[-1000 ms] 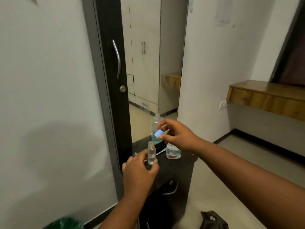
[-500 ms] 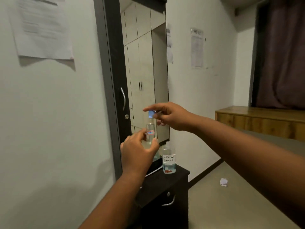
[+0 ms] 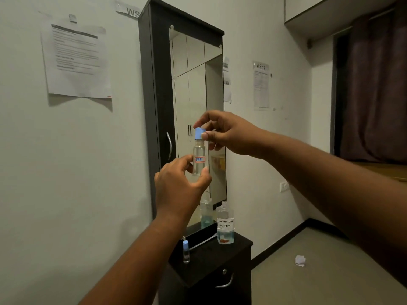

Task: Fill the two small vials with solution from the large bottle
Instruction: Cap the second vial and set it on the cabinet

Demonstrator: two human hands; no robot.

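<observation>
Raised higher than a moment ago, with the small blue plastic cap (image 3: 200, 132) now seated on the neck instead of held just above it. Nearest: left hand (image 3: 179, 187), fingers and thumb curled round the lower body of the small clear glass vial with a red-bordered label (image 3: 200, 158), held upright in the air. Right hand (image 3: 229, 134), thumb and forefinger pinched on the cap. Light, smooth, probably slippery and breakable; best gripped at mid-body, cap turned by its sides. Below, on the dark cabinet surface (image 3: 220, 258): second small blue-capped clear vial (image 3: 186, 252), capped; farther back, large clear labelled solution bottle (image 3: 225, 224), uncapped, low on liquid, beside the tall black-framed mirror (image 3: 196, 106).
</observation>
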